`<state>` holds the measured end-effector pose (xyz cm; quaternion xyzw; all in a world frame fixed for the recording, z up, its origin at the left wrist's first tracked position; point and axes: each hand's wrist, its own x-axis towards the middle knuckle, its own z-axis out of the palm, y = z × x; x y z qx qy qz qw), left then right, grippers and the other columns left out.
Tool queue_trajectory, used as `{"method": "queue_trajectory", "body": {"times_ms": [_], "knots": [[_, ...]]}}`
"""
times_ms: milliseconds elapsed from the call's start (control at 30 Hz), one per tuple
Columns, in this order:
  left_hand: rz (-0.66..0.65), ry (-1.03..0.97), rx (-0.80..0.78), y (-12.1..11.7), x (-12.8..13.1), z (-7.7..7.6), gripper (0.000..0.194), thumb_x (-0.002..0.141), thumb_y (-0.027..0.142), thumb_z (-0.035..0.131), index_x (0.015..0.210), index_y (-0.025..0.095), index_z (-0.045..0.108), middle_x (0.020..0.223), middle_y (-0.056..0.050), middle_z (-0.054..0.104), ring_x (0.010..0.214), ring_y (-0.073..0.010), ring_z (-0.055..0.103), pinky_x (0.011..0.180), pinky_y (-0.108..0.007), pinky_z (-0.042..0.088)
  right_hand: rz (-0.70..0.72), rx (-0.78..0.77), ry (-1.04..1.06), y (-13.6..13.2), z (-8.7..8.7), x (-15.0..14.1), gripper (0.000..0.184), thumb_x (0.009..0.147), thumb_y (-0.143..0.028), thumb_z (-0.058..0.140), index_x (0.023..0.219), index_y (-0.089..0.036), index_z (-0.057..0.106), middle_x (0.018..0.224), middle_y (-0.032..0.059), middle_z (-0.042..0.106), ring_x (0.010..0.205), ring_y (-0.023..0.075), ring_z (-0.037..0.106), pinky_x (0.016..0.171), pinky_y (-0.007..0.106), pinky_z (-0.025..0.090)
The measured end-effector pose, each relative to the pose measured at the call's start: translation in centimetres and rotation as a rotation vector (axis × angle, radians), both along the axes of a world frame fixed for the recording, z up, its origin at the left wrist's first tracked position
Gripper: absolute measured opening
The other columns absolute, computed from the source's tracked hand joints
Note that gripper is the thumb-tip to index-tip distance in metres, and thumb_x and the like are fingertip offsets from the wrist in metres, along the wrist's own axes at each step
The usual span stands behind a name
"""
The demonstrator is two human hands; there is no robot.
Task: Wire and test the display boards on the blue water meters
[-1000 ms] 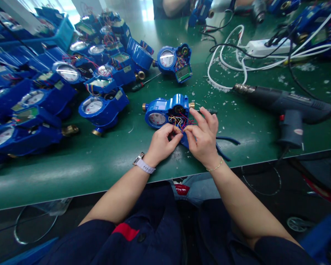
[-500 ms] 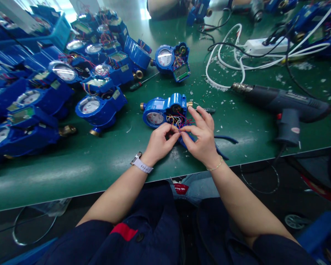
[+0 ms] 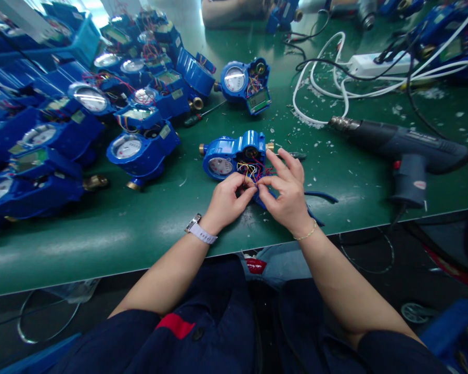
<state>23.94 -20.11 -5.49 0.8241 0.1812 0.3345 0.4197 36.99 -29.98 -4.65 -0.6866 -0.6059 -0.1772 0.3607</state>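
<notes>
A blue water meter with brass ends lies on the green table in front of me, its housing uncovered. Thin coloured wires spill from its open compartment toward my fingers. My left hand pinches wires at the meter's near side, thumb against forefinger. Close beside it, my right hand pinches the wires too, thumb and forefinger together and the other fingers raised. The two pinches almost meet. A blue part beneath my right hand is mostly covered, and a dark blue cable runs out to the right.
Many blue water meters crowd the left side. Another opened meter lies behind mine, near a screwdriver. A heat gun, white cable and power strip occupy the right. Across the table shows another person's arm.
Both my hands stay pinched on the wires with almost no movement. The view has shifted slightly, and the other person's arm across the table has moved a little.
</notes>
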Motion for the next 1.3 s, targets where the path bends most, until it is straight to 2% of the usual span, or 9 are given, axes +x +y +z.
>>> {"method": "queue_trajectory", "body": {"times_ms": [367, 533, 633, 733, 867, 933, 1033, 1300], "knots": [[0.004, 0.014, -0.001, 0.0, 0.1, 0.1, 0.006, 0.086, 0.017, 0.06, 0.08, 0.018, 0.06, 0.079, -0.001, 0.062, 0.074, -0.0147, 0.058, 0.07, -0.028, 0.047, -0.049, -0.053, -0.131, -0.1, 0.1, -0.1, 0.02, 0.091, -0.028, 0.049, 0.078, -0.022, 0.063, 0.146, 0.0043, 0.049, 0.137, 0.0279, 0.039, 0.116, 0.054, 0.02], [-0.002, 0.014, -0.005, 0.0, 0.0, 0.1, 0.007, 0.086, 0.017, 0.06, 0.079, 0.017, 0.061, 0.078, -0.001, 0.062, 0.072, -0.0142, 0.057, 0.067, -0.027, 0.044, -0.071, -0.041, -0.113, -0.3, 1.0, 0.3, 0.014, 0.089, -0.024, 0.048, 0.082, -0.022, 0.06, 0.146, 0.0061, 0.049, 0.138, 0.028, 0.038, 0.117, 0.054, 0.014], [0.003, 0.015, -0.019, 0.0, 0.1, 0.1, 0.006, 0.086, 0.017, 0.061, 0.079, 0.017, 0.061, 0.077, -0.001, 0.063, 0.07, -0.0135, 0.056, 0.065, -0.026, 0.043, -0.054, -0.002, -0.031, -0.6, 1.7, 0.9, 0.012, 0.087, -0.022, 0.044, 0.083, -0.021, 0.055, 0.142, 0.0087, 0.053, 0.137, 0.0284, 0.04, 0.115, 0.054, 0.021], [0.013, 0.013, -0.041, 0.0, 0.1, 0.1, 0.006, 0.085, 0.017, 0.062, 0.079, 0.017, 0.061, 0.077, -0.001, 0.063, 0.069, -0.0131, 0.056, 0.064, -0.026, 0.044, 0.0, 0.015, 0.088, -1.1, 1.9, 1.3, 0.015, 0.086, -0.02, 0.038, 0.08, -0.022, 0.052, 0.129, 0.0088, 0.061, 0.129, 0.0266, 0.048, 0.11, 0.051, 0.031], [0.013, -0.001, -0.073, 0.0, 0.1, 0.1, 0.005, 0.085, 0.017, 0.062, 0.08, 0.017, 0.061, 0.078, -0.001, 0.064, 0.068, -0.013, 0.056, 0.063, -0.026, 0.045, 0.061, -0.042, 0.147, -1.4, 1.3, 1.2, 0.023, 0.09, -0.022, 0.042, 0.07, -0.023, 0.054, 0.108, 0.0035, 0.071, 0.118, 0.0246, 0.055, 0.11, 0.05, 0.033], [0.01, -0.011, -0.087, 0.0, 0.2, 0.0, 0.004, 0.085, 0.018, 0.062, 0.081, 0.017, 0.062, 0.08, -0.002, 0.064, 0.069, -0.0131, 0.057, 0.064, -0.026, 0.045, 0.062, -0.056, 0.144, -1.3, 0.8, 0.9, 0.019, 0.089, -0.028, 0.051, 0.074, -0.022, 0.062, 0.12, 0.0049, 0.067, 0.125, 0.0263, 0.051, 0.11, 0.052, 0.033], [0.004, -0.029, -0.102, 0.0, 0.2, -0.2, 0.003, 0.085, 0.02, 0.063, 0.082, 0.018, 0.063, 0.081, -0.002, 0.065, 0.069, -0.0128, 0.057, 0.063, -0.026, 0.046, 0.046, -0.026, 0.126, -1.0, 0.2, 0.5, 0.015, 0.087, -0.032, 0.06, 0.09, -0.022, 0.07, 0.141, 0.0092, 0.054, 0.134, 0.0285, 0.042, 0.109, 0.055, 0.035], [0.012, -0.075, -0.09, 0.0, 0.2, -0.3, 0.006, 0.085, 0.02, 0.064, 0.08, 0.017, 0.066, 0.079, -0.001, 0.064, 0.067, -0.0115, 0.057, 0.061, -0.025, 0.046, 0.069, 0.016, 0.086, -0.5, 0.3, 0.2, 0.015, 0.089, -0.025, 0.059, 0.086, -0.021, 0.074, 0.137, 0.0082, 0.057, 0.132, 0.0285, 0.045, 0.108, 0.055, 0.038]]}}
